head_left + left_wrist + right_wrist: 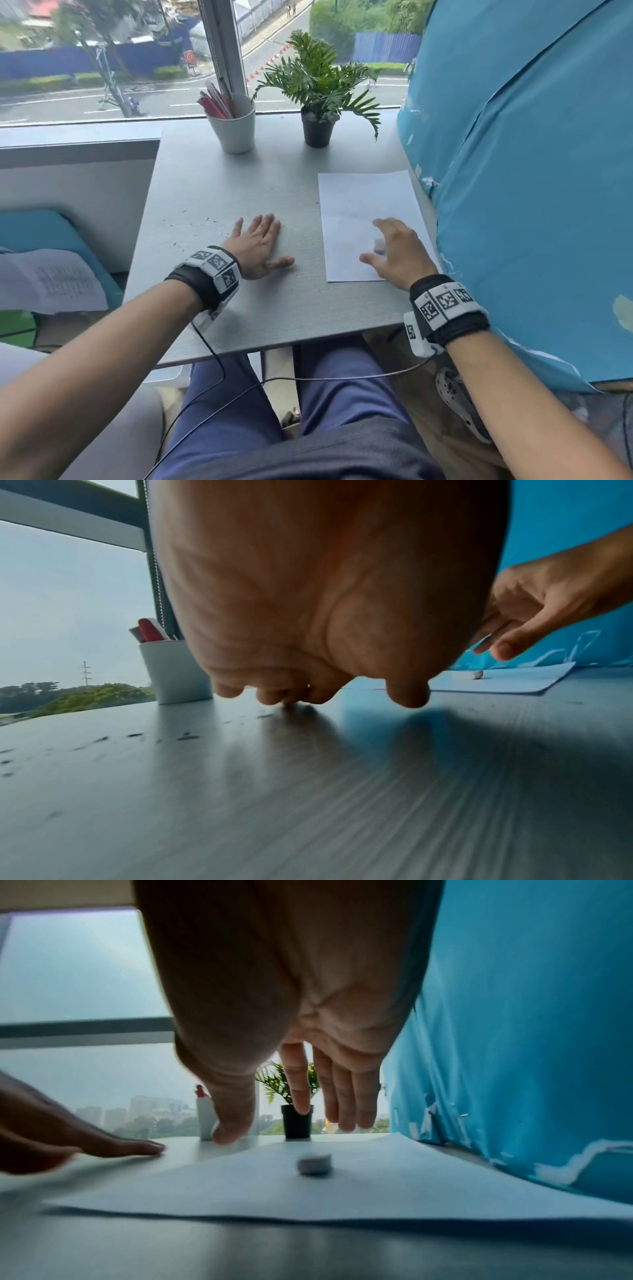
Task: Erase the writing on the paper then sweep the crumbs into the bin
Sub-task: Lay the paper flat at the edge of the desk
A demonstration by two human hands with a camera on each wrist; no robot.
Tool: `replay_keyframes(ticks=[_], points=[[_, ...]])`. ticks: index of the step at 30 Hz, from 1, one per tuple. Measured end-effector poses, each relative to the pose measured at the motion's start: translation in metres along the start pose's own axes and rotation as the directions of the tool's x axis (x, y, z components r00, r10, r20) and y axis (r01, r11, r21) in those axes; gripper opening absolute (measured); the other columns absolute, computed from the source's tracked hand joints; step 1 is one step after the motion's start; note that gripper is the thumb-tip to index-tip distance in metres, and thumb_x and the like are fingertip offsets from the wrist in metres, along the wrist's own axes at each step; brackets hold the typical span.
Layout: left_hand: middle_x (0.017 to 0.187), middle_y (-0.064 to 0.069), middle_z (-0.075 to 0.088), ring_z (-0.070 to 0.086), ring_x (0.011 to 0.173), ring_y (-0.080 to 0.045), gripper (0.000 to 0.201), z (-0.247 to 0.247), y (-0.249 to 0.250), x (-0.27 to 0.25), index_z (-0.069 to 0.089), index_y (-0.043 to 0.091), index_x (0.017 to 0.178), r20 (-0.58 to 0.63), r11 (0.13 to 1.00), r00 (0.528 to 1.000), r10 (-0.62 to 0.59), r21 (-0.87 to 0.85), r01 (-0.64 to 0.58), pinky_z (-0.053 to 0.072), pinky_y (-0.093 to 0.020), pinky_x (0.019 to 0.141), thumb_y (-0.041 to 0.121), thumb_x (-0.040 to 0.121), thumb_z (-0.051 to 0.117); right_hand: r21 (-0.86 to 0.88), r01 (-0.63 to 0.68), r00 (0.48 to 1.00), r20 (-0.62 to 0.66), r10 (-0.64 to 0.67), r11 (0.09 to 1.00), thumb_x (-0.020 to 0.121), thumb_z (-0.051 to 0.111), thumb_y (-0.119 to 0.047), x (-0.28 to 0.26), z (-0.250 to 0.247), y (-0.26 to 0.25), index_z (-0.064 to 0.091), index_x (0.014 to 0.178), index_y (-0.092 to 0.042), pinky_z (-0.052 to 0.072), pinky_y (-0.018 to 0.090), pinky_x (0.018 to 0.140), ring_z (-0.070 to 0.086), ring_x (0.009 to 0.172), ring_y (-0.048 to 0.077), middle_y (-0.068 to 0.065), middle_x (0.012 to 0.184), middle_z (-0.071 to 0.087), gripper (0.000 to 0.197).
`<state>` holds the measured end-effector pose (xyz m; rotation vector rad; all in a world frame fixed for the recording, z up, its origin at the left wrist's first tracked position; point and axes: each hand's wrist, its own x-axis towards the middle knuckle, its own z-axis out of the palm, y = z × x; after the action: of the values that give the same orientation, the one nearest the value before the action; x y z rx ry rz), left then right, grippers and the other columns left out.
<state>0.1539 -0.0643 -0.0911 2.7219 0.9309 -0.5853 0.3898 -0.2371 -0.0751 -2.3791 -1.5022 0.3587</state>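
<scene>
A white sheet of paper point(359, 202) lies on the right side of the grey table point(239, 308), and I can make out only faint marks on it. A small grey-white eraser point(379, 246) lies loose on the sheet's near part. My right hand point(387, 236) hovers just over it with fingers spread and straight, holding nothing. The right wrist view shows the eraser point(314, 1162) lying free below the fingers point(346, 1110). My left hand point(274, 243) lies flat on the table left of the paper, its fingertips point(274, 699) touching the surface. Dark crumbs point(195, 222) are scattered left of that hand.
A white cup of pens point(234, 126) and a small potted plant point(317, 126) stand at the back by the window. A blue covered panel point(513, 171) runs along the table's right edge beside the paper. Papers point(51, 281) lie on a blue seat to the left.
</scene>
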Motion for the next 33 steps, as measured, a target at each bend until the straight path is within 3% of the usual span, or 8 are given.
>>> replay_keyframes(ticks=[4,8,11,19,23,26,29,33], points=[[0.162,-0.005,-0.020,-0.016,0.151,-0.021,0.090,-0.005,0.039,-0.008,-0.010,0.015,0.157,-0.080,0.974,0.971,0.225,0.011,-0.225,-0.008,-0.047,0.122,0.069,0.094,0.026,-0.070,0.078,0.993,0.090,-0.072,0.994,0.080,0.073,-0.044,-0.014,0.011,-0.014,0.059,0.130,-0.015,0.042,0.034,0.104,0.055,0.118,0.023,0.005,0.129,0.059,0.058],[0.164,-0.001,-0.004,-0.006,0.151,-0.016,0.073,-0.001,0.091,-0.023,0.013,0.019,0.158,-0.018,0.804,0.805,0.593,0.062,-0.591,-0.005,-0.042,0.123,0.058,0.100,0.034,-0.088,0.087,0.989,0.127,-0.076,0.992,0.085,0.070,-0.027,-0.005,0.009,-0.009,0.063,0.126,-0.020,0.040,0.035,0.107,0.054,0.120,0.024,0.004,0.132,0.056,0.042],[0.166,-0.003,0.003,-0.003,0.153,-0.020,0.072,0.011,0.115,-0.023,0.017,0.017,0.158,0.026,0.731,0.733,0.680,0.056,-0.680,0.000,-0.047,0.124,0.056,0.101,0.036,-0.074,0.081,0.985,0.160,-0.069,0.994,0.083,0.071,-0.015,0.005,0.001,-0.005,0.066,0.119,-0.023,0.038,0.031,0.109,0.054,0.123,0.023,0.000,0.132,0.057,0.038],[0.161,0.010,-0.023,-0.021,0.149,-0.016,0.079,0.016,0.080,-0.016,-0.013,0.035,0.155,0.097,0.842,0.845,0.526,0.080,-0.533,-0.014,-0.043,0.118,0.069,0.095,0.025,-0.068,0.050,0.985,0.168,-0.038,0.996,0.084,0.067,-0.009,0.014,0.001,0.004,0.070,0.113,-0.023,0.037,0.031,0.110,0.052,0.124,0.022,-0.002,0.134,0.058,0.032],[0.159,0.004,-0.026,-0.016,0.151,-0.020,0.088,0.007,0.010,-0.019,-0.023,0.030,0.151,0.067,0.968,0.975,0.210,0.124,-0.217,-0.009,-0.048,0.120,0.079,0.084,0.008,-0.045,0.052,0.986,0.158,-0.044,0.998,0.086,0.067,-0.008,0.010,0.005,0.006,0.069,0.118,-0.021,0.035,0.032,0.113,0.049,0.130,0.022,0.000,0.138,0.054,0.035],[0.161,-0.004,-0.022,-0.015,0.151,-0.022,0.099,-0.005,-0.007,-0.019,-0.016,0.014,0.155,0.013,0.992,1.000,0.000,0.123,-0.001,-0.009,-0.046,0.122,0.078,0.085,0.011,-0.062,0.077,0.986,0.153,-0.067,0.995,0.087,0.066,-0.008,0.007,0.007,0.005,0.069,0.119,-0.020,0.036,0.031,0.111,0.050,0.129,0.023,0.002,0.137,0.054,0.034],[0.161,-0.004,-0.023,-0.018,0.150,-0.020,0.095,-0.015,0.036,-0.014,-0.015,0.016,0.156,-0.041,0.981,0.982,0.187,0.059,-0.184,-0.007,-0.047,0.123,0.075,0.090,0.019,-0.066,0.089,0.986,0.149,-0.078,0.994,0.090,0.062,-0.010,0.003,0.005,0.002,0.069,0.119,-0.019,0.036,0.033,0.110,0.051,0.127,0.025,0.004,0.137,0.054,0.031],[0.162,-0.001,-0.022,-0.019,0.150,-0.017,0.094,-0.008,0.105,0.005,-0.016,0.018,0.156,0.052,0.916,0.915,0.400,0.000,-0.401,-0.011,-0.045,0.122,0.073,0.093,0.026,-0.085,0.107,0.984,0.155,-0.093,0.991,0.091,0.060,-0.010,-0.005,0.002,0.000,0.067,0.123,-0.020,0.029,0.031,0.115,0.044,0.136,0.022,0.002,0.148,0.046,0.034]])
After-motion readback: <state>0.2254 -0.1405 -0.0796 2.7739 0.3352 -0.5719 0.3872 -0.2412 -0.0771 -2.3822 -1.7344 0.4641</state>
